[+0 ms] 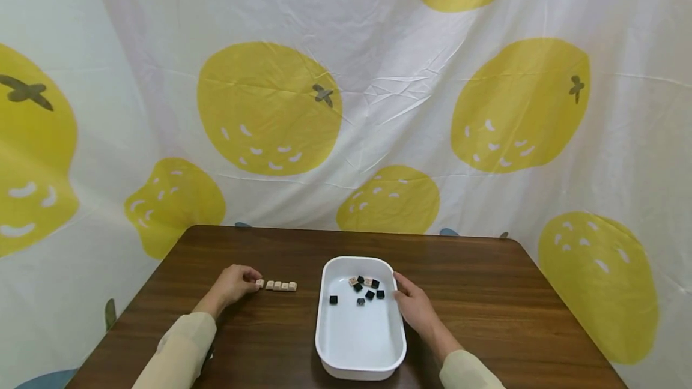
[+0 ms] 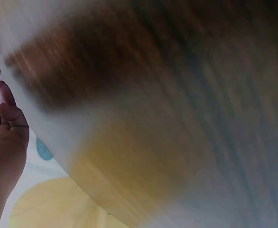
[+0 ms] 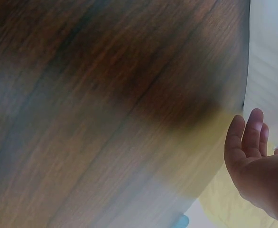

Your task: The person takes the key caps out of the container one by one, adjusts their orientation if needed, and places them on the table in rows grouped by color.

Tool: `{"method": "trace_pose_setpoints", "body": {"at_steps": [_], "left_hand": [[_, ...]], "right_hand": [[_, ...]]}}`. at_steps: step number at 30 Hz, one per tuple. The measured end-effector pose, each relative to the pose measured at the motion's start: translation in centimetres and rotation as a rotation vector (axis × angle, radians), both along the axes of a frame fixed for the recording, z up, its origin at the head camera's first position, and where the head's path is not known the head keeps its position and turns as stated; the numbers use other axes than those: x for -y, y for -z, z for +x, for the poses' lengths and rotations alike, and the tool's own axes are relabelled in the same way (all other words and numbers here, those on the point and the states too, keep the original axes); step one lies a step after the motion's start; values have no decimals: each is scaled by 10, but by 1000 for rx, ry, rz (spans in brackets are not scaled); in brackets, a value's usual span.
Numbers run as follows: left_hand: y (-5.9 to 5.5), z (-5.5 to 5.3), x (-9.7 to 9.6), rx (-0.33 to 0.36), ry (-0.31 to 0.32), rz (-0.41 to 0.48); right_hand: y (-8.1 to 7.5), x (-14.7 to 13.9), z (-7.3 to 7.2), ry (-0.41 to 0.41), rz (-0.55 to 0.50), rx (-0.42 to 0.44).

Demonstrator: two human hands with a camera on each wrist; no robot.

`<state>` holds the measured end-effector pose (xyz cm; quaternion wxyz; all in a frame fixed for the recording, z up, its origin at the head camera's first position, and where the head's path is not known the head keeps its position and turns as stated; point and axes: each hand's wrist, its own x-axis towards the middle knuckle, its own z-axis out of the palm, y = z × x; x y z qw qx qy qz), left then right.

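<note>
In the head view, my left hand (image 1: 238, 284) pinches a cream keycap (image 1: 260, 283) between thumb and fingertips at the left end of a short row. Several more cream keycaps (image 1: 277, 286) stand side by side just to its right, with a small gap between. My right hand (image 1: 415, 305) holds the right rim of a white tray (image 1: 361, 358), thumb at the edge. Inside the tray lie several loose black keycaps (image 1: 370, 295) and a few cream ones (image 1: 353, 281), mostly toward the far end. In the left wrist view, the fingertips (image 2: 5, 95) are at the far left edge.
The dark brown wooden table (image 1: 476, 281) extends beneath everything, its far edge close to a hanging curtain (image 1: 378, 107) printed with yellow fruit. One black keycap (image 1: 333, 299) lies apart by the tray's left wall. Glossy table reflections fill most of both wrist views.
</note>
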<state>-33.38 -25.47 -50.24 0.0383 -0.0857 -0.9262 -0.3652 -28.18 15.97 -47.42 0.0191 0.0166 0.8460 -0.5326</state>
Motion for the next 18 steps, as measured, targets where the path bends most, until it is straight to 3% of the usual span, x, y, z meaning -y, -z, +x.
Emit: {"method": "trace_pose_setpoints", "body": {"at_steps": [10,18], "left_hand": [[1,1,-5,29,5,-3],[1,2,-8,48,12,-3]], "right_hand": [[1,0,0,-4,1,-16],[2,0,-1,-3,-7,24]]}}
